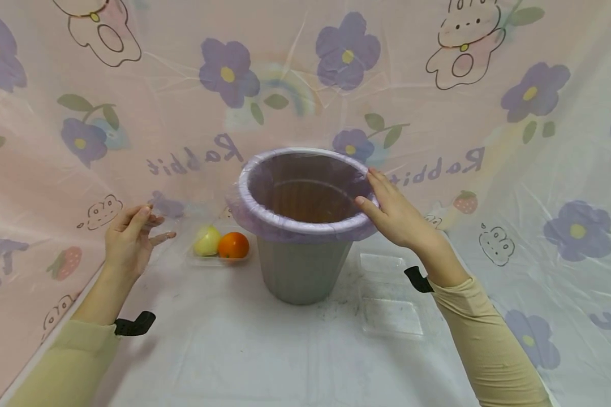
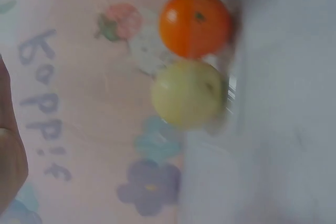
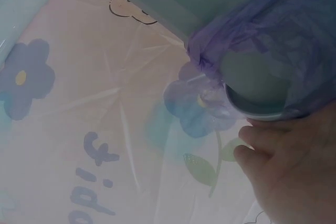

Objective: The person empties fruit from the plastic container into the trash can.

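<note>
A grey bin (image 1: 304,271) stands upright on the white-covered surface, with a thin purple bin liner (image 1: 265,223) folded over its rim. My right hand (image 1: 399,215) touches the right side of that rim, the thumb lying over the opening and the other fingers extended along the rim. In the right wrist view, fingertips are right at the rim, below the bunched liner (image 3: 262,30). My left hand (image 1: 129,240) is raised at the left, apart from the bin, fingers loosely bent and nothing visible in them. Nearest to it are a pale yellow-green round fruit (image 1: 207,241) and an orange fruit (image 1: 233,245).
Both fruits sit in a clear plastic tray (image 1: 203,262), left of the bin. Right of the bin lie clear plastic trays (image 1: 392,316), one behind the other. A patterned pink curtain (image 1: 285,85) hangs behind and along the sides.
</note>
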A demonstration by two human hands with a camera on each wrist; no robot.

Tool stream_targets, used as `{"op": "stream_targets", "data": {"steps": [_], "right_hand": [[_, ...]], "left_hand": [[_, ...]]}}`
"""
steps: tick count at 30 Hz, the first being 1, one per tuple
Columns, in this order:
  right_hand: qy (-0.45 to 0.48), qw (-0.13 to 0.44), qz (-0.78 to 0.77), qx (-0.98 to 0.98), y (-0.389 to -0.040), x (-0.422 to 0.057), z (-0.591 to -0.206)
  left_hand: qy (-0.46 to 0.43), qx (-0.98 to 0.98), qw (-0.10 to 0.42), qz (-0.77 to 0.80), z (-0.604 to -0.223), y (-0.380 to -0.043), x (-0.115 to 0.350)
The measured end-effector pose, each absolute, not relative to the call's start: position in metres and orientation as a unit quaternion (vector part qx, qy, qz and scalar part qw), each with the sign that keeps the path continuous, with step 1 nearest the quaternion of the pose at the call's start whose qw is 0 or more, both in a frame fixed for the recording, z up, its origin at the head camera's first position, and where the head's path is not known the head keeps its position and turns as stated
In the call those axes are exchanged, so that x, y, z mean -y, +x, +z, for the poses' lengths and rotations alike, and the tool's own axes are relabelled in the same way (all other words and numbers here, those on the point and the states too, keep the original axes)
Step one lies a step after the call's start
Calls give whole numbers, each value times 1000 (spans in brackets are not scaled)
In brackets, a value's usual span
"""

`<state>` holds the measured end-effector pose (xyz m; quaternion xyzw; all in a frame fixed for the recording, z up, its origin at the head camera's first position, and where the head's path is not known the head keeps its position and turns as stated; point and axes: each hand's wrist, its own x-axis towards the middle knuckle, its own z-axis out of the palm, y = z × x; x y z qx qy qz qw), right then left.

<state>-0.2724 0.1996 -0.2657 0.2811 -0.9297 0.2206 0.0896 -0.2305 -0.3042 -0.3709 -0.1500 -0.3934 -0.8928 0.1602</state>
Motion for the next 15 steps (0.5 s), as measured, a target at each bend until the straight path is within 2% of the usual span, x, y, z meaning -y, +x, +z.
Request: {"op": "stream_targets", "data": {"steps": [7, 15], "right_hand": [[283, 90, 222, 929, -273, -200, -266], [281, 87, 219, 930, -273, -200, -265]], "left_hand": [[-144, 445, 110, -877, -400, -221, 325], [-99, 618, 70, -777, -424, -217, 340]]}}
